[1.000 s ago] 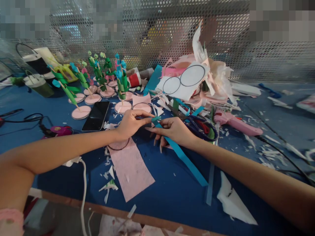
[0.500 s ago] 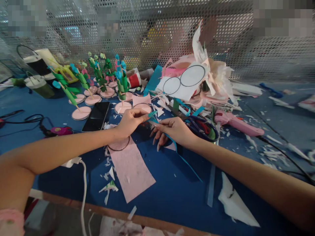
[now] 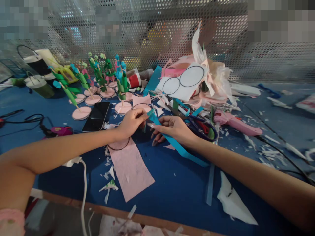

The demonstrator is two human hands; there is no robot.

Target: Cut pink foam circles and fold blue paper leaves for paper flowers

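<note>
My left hand [image 3: 133, 122] pinches the upper end of a long blue paper strip [image 3: 180, 149] between thumb and fingertips. My right hand [image 3: 175, 129] is closed around the strip a little lower down, thumb in front and fingers behind. From there the strip slants down to the right, its broad face showing, and ends beneath my right forearm. A pink sheet [image 3: 133, 173] with a drawn circle lies below my left hand. Close behind my hands lie pink discs with dark rims [image 3: 123, 107].
Paper flowers on stems [image 3: 98, 73] stand on pink discs at the left back. A black phone [image 3: 96, 116] lies left. Scissors [image 3: 203, 127], a pink glue gun [image 3: 237, 123] and a heap of paper scraps [image 3: 189, 80] are right. A white cable [image 3: 85, 190] crosses the table's front edge.
The blue strip has turned from edge-on to showing its broad face, and its tail has swung up toward my right forearm. My right thumb has shifted slightly left along it.
</note>
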